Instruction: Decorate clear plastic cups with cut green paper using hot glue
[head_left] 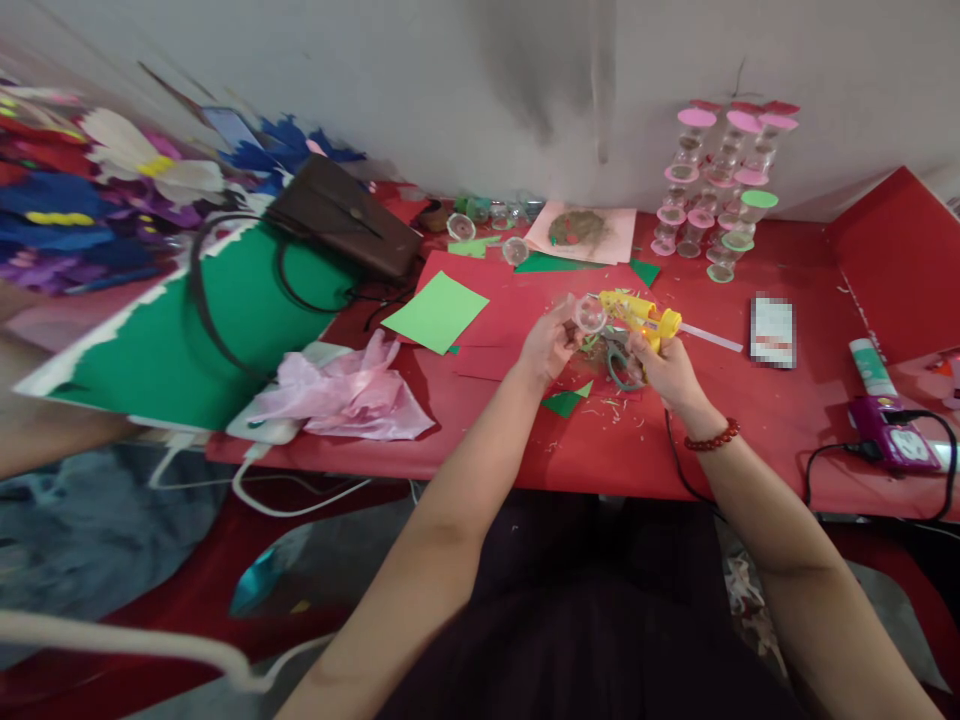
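Note:
My left hand [553, 338] holds a small clear plastic cup [591, 314] by its side, with its round rim facing up. In my right hand [663, 368] is a yellow glue gun [628, 308], its nozzle pointing left and touching or nearly touching the cup. A pale glue stick [712, 337] sticks out of the gun's back end. Scissors with grey-green handles [619, 366] lie on the red table [480, 452] beneath my hands, partly hidden by my right hand. Paper shreds and a dark green scrap [568, 400] lie around them.
Light green paper [436, 312], a pink plastic bag [352, 390] and a brown handbag [345, 215] are at the left. Stacked clear cups with pink discs [697, 180] stand at the back right. A phone [773, 332] and a purple power socket [892, 435] lie at the right.

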